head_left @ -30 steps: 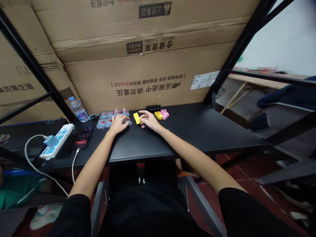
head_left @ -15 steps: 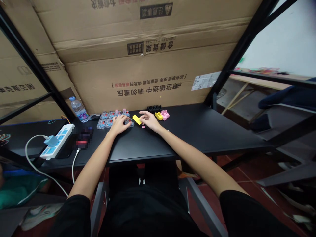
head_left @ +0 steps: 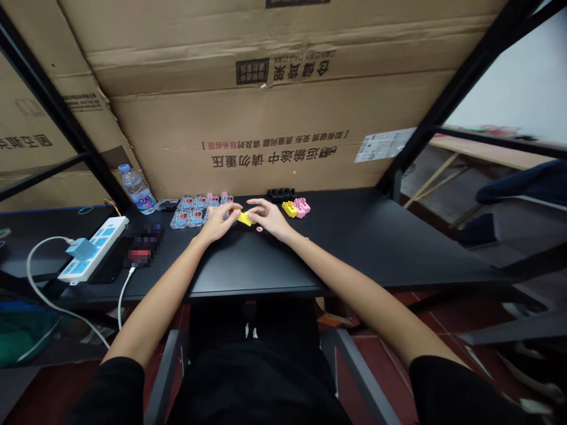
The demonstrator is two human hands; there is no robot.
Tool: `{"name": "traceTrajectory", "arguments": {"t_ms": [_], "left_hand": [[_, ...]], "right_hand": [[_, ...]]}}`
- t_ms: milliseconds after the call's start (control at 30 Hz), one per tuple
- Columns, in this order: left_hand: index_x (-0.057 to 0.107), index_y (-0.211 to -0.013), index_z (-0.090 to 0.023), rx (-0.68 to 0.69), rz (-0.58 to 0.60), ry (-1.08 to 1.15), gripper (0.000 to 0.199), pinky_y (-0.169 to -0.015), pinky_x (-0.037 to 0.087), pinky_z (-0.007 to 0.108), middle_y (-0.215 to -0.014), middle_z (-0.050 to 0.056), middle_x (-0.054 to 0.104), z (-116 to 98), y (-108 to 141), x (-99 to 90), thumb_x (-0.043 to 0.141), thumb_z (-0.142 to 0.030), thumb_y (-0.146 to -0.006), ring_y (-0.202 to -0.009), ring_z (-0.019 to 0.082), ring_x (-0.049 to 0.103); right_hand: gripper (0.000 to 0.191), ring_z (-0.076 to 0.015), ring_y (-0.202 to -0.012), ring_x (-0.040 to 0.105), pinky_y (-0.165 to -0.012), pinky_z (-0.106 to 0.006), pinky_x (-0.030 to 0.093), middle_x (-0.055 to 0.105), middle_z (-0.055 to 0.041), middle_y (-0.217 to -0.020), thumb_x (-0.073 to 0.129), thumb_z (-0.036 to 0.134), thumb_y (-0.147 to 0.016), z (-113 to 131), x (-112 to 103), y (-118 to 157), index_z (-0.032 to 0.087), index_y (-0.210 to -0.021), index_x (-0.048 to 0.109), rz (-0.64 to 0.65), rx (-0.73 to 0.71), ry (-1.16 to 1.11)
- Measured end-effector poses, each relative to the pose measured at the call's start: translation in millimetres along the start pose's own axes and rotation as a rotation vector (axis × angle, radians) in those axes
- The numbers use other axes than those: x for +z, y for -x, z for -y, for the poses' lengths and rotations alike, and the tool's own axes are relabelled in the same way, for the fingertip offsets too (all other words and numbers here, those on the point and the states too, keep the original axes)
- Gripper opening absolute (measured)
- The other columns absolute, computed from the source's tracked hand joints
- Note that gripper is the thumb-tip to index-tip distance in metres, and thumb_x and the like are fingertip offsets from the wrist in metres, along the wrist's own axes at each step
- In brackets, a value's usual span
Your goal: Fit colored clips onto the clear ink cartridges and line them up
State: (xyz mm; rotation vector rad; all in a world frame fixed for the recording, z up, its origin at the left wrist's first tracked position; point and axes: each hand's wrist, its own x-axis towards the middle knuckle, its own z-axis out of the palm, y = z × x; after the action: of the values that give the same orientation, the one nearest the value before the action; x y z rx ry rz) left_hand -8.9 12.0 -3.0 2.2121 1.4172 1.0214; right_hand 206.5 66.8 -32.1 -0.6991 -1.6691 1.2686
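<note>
Between both hands is a small yellow piece [head_left: 244, 218], held just above the black table [head_left: 266, 265]. My left hand [head_left: 218, 223] pinches its left end, and my right hand [head_left: 271, 218] grips its right end with thumb and fingers. Several clear packs with blue and red parts [head_left: 195, 217] lie in rows left of my left hand, partly hidden by it. Beyond my right hand lie a yellow toothed part [head_left: 289, 208], a pink one [head_left: 302, 206] and a black one [head_left: 281, 194]. A tiny pink ring [head_left: 259, 229] rests below the yellow piece.
A water bottle [head_left: 138, 190] stands at the back left. Nearer are a white power strip [head_left: 95, 251] with a plugged-in cable and a dark device [head_left: 142, 251] with a white cord. Cardboard [head_left: 266, 118] rises behind the table, between black frame posts [head_left: 411, 147].
My left hand has moved right from the clear packs to the yellow piece and closed on it. The yellow piece has tilted a little. The head view has shifted slightly.
</note>
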Motion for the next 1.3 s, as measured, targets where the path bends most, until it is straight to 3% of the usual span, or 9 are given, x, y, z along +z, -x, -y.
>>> {"name": "traceTrajectory", "arguments": {"t_ms": [133,300,433,567,733,900,1000,1133,1300], "left_hand": [[0.073,-0.105,-0.018,0.070,0.017,0.182,0.031,-0.087,0.051,0.035,-0.101,0.006,0.076,-7,-4,-2.3,0.059,-0.045,-0.099,-0.091,0.021,0.067],[0.074,-0.096,-0.017,0.000,0.136,0.225,0.032,-0.073,0.053,0.032,-0.089,0.005,0.075,-1,-30,-12.3,0.068,-0.048,-0.092,-0.076,0.018,0.066],[0.068,-0.089,-0.018,-0.079,0.088,0.338,0.036,-0.076,0.060,0.035,-0.097,0.008,0.078,0,-30,-9.3,0.078,-0.052,-0.085,-0.082,0.020,0.073],[0.058,-0.075,-0.019,-0.045,0.029,0.321,0.036,-0.086,0.063,0.039,-0.104,0.009,0.079,-5,-8,-4.2,0.077,-0.045,-0.089,-0.091,0.021,0.076],[0.064,-0.083,-0.020,0.176,0.012,0.089,0.021,-0.093,0.056,0.038,-0.110,0.007,0.080,-6,5,-2.5,0.072,-0.033,-0.097,-0.101,0.020,0.075],[0.064,-0.089,-0.020,0.311,0.080,-0.090,0.017,-0.101,0.047,0.042,-0.110,0.005,0.080,-3,7,1.7,0.071,-0.031,-0.100,-0.103,0.020,0.075],[0.065,-0.093,-0.020,0.332,0.057,-0.095,0.015,-0.098,0.047,0.041,-0.113,0.006,0.079,-2,8,1.9,0.072,-0.031,-0.100,-0.101,0.020,0.074],[0.065,-0.102,-0.021,0.323,0.041,0.031,0.007,-0.094,0.053,0.037,-0.115,0.007,0.077,-2,10,3.3,0.071,-0.025,-0.101,-0.103,0.020,0.073],[0.063,-0.106,-0.022,0.303,0.001,0.250,0.010,-0.096,0.058,0.034,-0.116,0.009,0.075,-3,8,6.7,0.069,-0.018,-0.100,-0.107,0.019,0.073]], "right_hand": [[0.053,-0.0198,-0.077,0.072,-0.049,-0.024,0.053,0.079,-0.0053,-0.097,0.081,0.042,-0.084,10,-2,-1,0.024,-0.131,0.065,0.130,0.047,0.018],[0.037,-0.0227,-0.096,0.074,-0.087,-0.041,0.063,0.078,-0.0067,-0.104,0.078,0.035,-0.088,11,-18,-12,0.023,-0.123,0.069,0.137,-0.061,0.152],[0.030,-0.0242,-0.106,0.072,-0.100,-0.046,0.058,0.078,-0.0073,-0.112,0.067,0.028,-0.095,1,-44,-18,0.023,-0.125,0.071,-0.007,-0.175,0.418],[0.019,-0.0268,-0.111,0.067,-0.104,-0.050,0.051,0.078,-0.0064,-0.112,0.062,0.024,-0.099,-2,-65,-11,0.024,-0.113,0.074,-0.001,-0.273,0.681],[0.017,-0.0283,-0.110,0.064,-0.102,-0.050,0.051,0.078,-0.0068,-0.108,0.061,0.023,-0.101,4,-76,-6,0.025,-0.109,0.075,-0.013,-0.273,0.810],[0.016,-0.0288,-0.105,0.066,-0.098,-0.050,0.053,0.078,-0.0077,-0.104,0.060,0.025,-0.103,14,-69,-2,0.025,-0.106,0.076,-0.019,-0.274,0.820],[0.014,-0.0281,-0.099,0.068,-0.092,-0.049,0.055,0.078,-0.0069,-0.102,0.064,0.031,-0.103,27,-55,6,0.027,-0.108,0.077,0.072,-0.291,0.763],[0.033,-0.0293,-0.111,0.066,-0.098,-0.049,0.055,0.076,-0.0095,-0.119,0.071,0.037,-0.100,40,-35,18,0.026,-0.131,0.070,0.317,-0.263,0.692],[0.031,-0.0277,-0.108,0.067,-0.094,-0.046,0.058,0.076,-0.0097,-0.114,0.073,0.035,-0.100,37,-25,23,0.026,-0.130,0.070,0.298,-0.268,0.576]]}}
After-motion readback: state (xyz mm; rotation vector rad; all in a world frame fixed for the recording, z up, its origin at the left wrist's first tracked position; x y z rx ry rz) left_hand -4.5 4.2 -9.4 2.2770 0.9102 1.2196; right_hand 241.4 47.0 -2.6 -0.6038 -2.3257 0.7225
